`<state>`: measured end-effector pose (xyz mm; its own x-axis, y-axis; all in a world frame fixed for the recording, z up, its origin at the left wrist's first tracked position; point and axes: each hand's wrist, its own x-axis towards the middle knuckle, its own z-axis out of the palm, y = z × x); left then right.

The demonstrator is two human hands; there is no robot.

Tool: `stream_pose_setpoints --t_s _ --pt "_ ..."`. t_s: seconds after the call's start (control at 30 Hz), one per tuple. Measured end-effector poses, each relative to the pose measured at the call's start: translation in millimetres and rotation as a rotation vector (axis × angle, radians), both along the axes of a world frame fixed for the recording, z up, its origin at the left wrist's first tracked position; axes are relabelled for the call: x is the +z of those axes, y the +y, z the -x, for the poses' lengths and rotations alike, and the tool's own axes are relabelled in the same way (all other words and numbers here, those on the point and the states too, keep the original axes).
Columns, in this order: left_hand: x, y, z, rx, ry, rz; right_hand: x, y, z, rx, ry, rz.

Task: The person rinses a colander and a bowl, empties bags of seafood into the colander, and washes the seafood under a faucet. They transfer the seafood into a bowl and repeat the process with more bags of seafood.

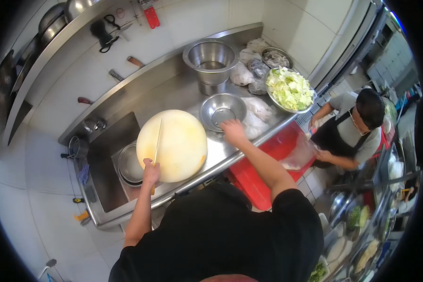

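My left hand is closed around the yellow handle of a knife. The narrow blade lies across a thick round cutting board, pointing away from me. To the right of the board, my right hand grips the near rim of a shallow steel bowl, fingers over the edge. Nothing shows inside the bowl except its bare metal. A filled plastic bag lies just right of that bowl. Behind it, a deep steel pot stands on another metal vessel.
Chopped cabbage fills a bowl at the counter's right end, near more bags and a bowl of pale food. On the left is a sink with a pan. A co-worker holds a plastic bag beside a red bin.
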<state>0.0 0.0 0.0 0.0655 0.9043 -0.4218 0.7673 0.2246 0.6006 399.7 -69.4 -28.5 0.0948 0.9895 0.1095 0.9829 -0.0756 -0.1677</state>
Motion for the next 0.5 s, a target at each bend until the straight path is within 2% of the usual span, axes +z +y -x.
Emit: stream_pose_setpoints --t_s 0.07,0.1,0.17,0.27,0.37,0.4,0.5 --pt "-18 0 -9 -0.067 0.056 -0.135 -4 7 -2 0.020 -0.078 0.021" --pt "-37 -44 -20 -0.109 0.066 -0.151 -2 -31 -11 0.006 -0.053 0.135" --pt "-44 -53 -22 -0.185 0.123 -0.317 22 -29 -6 -0.021 0.028 0.228" --pt "-3 -88 -33 -0.302 0.329 -0.568 45 -23 -11 -0.180 0.317 0.036" --pt "12 -109 -43 -0.528 0.217 -0.701 35 -4 -49 -0.295 0.542 -0.229" --pt "-2 -110 -42 -0.657 0.129 -0.777 40 1 -56 -0.366 0.668 -0.248" --pt "-12 -116 -56 -0.805 0.137 -0.681 59 35 -71 -0.501 0.961 -0.330"
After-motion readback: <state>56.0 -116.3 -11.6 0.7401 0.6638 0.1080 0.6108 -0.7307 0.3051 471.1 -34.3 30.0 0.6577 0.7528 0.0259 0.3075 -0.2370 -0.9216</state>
